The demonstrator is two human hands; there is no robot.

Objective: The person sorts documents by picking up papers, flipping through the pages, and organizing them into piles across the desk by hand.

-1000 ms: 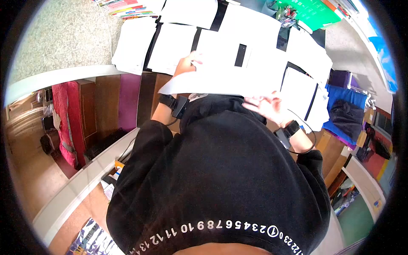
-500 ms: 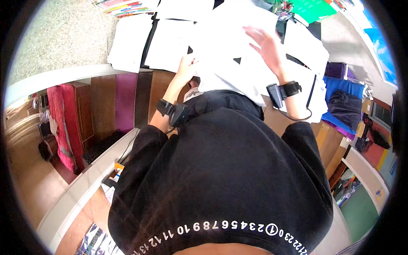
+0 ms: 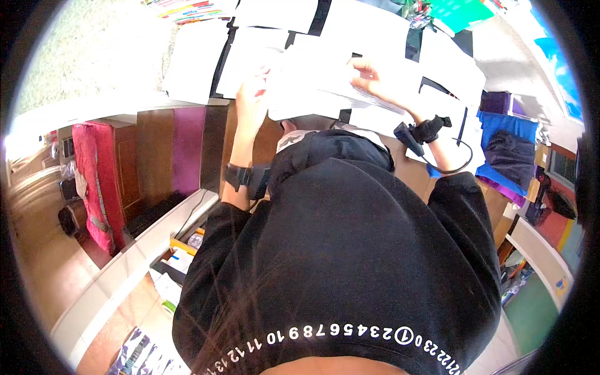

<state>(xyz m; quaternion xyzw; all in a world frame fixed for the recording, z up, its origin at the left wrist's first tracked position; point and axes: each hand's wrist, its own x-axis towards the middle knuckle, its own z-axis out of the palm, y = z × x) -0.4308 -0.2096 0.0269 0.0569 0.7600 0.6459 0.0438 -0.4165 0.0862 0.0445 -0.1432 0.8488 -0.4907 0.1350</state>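
Observation:
A white paper sheet (image 3: 306, 78) lies over the papers in front of my body, its near edge toward my lap. My left hand (image 3: 253, 94) holds the sheet's left edge, fingers bent around it. On its right side my right hand (image 3: 369, 75) rests with thumb and fingers closed at the paper; glare hides exactly what lies between them. Stacks of white paper (image 3: 195, 62) stand at the left, and another paper stack (image 3: 447, 115) lies right of my right hand. Both wrists wear black bands with small devices.
Several coloured books or folders (image 3: 187, 9) sit at the back left. A green board (image 3: 462, 14) and a holder of pens (image 3: 417, 12) are at the back right. Blue and black cloth (image 3: 509, 156) hangs at the right. An open drawer (image 3: 172, 265) is low at the left.
My right hand, earlier spread over the paper, has drawn down and its fingers have closed. My left hand has shifted left and slightly up; the sheet has moved with it.

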